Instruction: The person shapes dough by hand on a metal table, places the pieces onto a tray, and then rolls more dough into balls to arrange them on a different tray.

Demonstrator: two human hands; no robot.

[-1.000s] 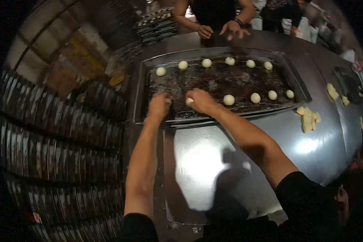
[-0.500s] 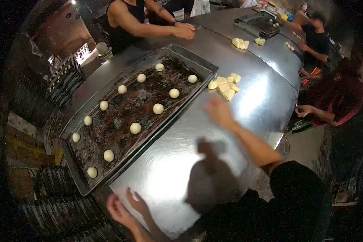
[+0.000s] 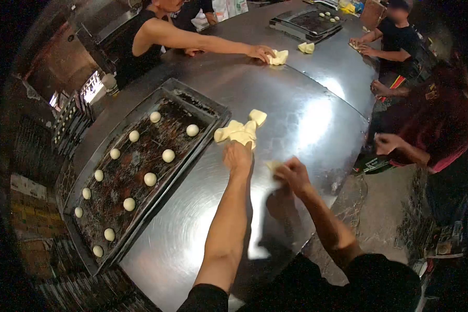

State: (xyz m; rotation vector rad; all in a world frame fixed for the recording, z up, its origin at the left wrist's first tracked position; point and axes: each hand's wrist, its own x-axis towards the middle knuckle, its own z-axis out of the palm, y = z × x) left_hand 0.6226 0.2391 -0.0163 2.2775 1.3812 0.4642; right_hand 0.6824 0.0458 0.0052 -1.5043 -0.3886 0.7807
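Note:
A pile of pale yellow dough pieces lies on the metal table beside the tray's far right corner. My left hand is at the near side of this pile, its fingers closed on dough and partly hidden by the back of the hand. To the right, my right hand pinches a small dough piece, somewhat blurred, above the table. Left of both hands, a dark baking tray carries two rows of round dough balls, spaced apart.
Across the table, a person's hand touches another dough heap. A further dough piece and a second tray lie farther back. People stand along the right edge. Racks of trays stand at the left.
My left hand has come from the table's near edge to the dough pile. My right hand now holds a dough piece. The person opposite has reached to the far dough. The view has shifted.

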